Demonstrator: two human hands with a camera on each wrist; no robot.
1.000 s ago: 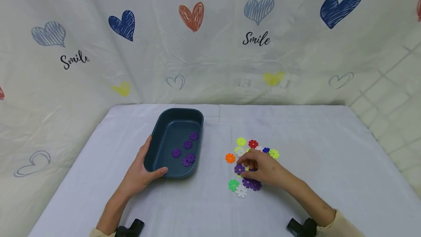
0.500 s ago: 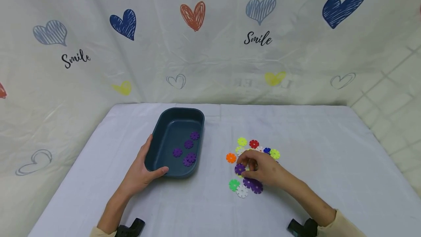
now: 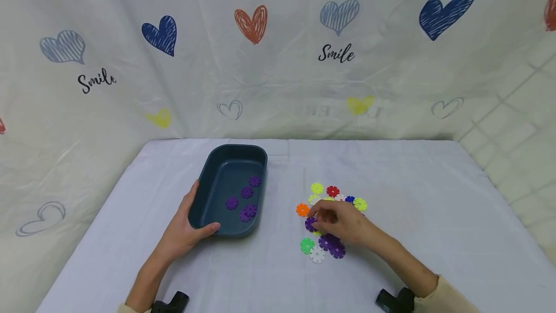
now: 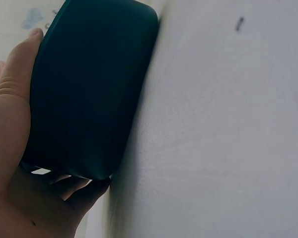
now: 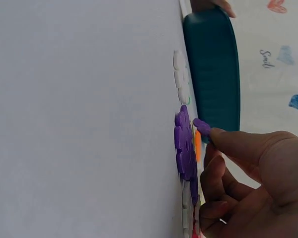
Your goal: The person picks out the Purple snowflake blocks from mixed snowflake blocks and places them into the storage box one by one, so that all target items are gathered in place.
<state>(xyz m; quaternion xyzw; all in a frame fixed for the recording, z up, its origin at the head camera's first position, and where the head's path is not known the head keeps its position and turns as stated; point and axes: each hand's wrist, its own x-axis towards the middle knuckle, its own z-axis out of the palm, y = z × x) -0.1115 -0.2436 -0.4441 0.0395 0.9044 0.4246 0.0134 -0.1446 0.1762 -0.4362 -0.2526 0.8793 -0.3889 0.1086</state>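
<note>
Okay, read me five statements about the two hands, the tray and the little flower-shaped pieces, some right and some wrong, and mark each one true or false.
1. The right hand pinches a purple piece. True.
2. The left hand lies flat, away from the tray. False: it grips the tray at its side and near end.
3. The pieces inside the tray are all purple. True.
4. The orange piece sits in the tray. False: it lies on the white cloth, outside the tray.
5. The green piece lies closer to the red piece than to the white piece below it. False: it is right beside that white piece.
</note>
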